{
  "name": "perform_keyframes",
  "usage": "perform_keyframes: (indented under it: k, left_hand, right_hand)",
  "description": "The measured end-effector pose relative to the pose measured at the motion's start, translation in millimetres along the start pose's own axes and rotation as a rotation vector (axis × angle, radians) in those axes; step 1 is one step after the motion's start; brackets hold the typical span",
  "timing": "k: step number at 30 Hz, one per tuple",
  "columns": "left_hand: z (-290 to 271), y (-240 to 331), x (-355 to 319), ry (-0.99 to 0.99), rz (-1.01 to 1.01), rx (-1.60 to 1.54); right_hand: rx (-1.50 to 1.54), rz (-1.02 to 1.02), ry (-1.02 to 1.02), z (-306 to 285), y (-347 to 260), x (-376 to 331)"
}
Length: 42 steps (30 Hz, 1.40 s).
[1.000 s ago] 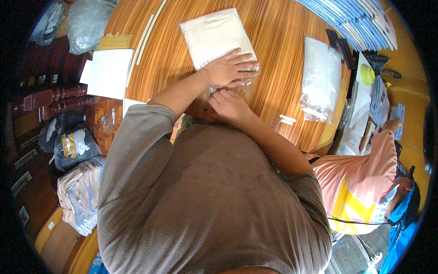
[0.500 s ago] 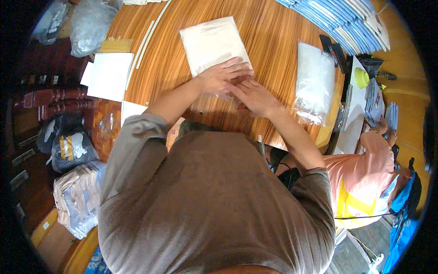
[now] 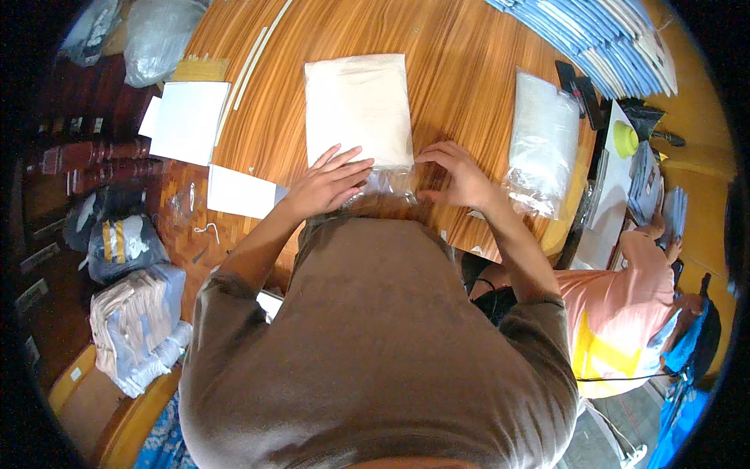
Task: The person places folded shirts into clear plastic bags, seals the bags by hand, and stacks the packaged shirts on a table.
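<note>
Our left hand (image 3: 332, 186) lies spread and slack over the near left corner of the cream folded cloth (image 3: 358, 109), clenching nothing we can see. The cloth sits flat on the wooden table (image 3: 469, 86), straight ahead of us, in what looks like a clear film sleeve whose crumpled end (image 3: 387, 181) points toward our body. Our right hand (image 3: 461, 178) is just beside that end, thumb and fingers parted, with no grasp on anything visible; we cannot tell whether a fingertip brushes the film.

We judge the pack light, soft and hard to break, but slippery outside and likely to sag if lifted by 1 corner. We would support it flat from both long sides; the thin film end looks easy to crease or tear. Our own left fingers partly cover that end.

Around it, from the left, we have 2 white sheets (image 3: 190, 125), 2 narrow pale strips (image 3: 250, 70), a clear plastic pack (image 3: 544, 144) that limits room on the right, and a stack of blue packets (image 3: 586, 35) beyond.
</note>
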State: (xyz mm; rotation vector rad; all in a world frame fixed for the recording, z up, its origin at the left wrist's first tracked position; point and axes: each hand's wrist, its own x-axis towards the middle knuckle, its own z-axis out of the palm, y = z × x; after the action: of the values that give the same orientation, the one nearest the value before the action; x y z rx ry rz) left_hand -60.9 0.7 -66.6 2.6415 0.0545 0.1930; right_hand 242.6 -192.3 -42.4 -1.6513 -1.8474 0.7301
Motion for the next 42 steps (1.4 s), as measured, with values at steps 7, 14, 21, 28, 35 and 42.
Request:
perform_keyframes:
  k: [7,14,21,28,35,42]
  left_hand:
    - [2,-27,50,-0.081,0.100,0.209]
    - [-22,-14,-7,-0.143,-0.056,0.145]
    - [-4,-9,-55,-0.142,-0.096,0.220]
    - [-28,11,-44,0.294,-0.249,-0.046]
    - [-24,-24,62,0.953,-0.746,-0.861]
    - [22,-69,77,0.986,-0.886,-0.437]
  right_hand:
    - [-0.147,0.011,-0.115,30,-16,-9]
    - [-0.090,0.058,0.127,31,7,-20]
    - [-0.002,0.007,0.436,49,-17,-26]
    - [0.305,0.184,0.637,48,-33,5]
    - [0.594,0.448,0.972,57,17,109]
    - [0.452,0.591,0.958,64,30,127]
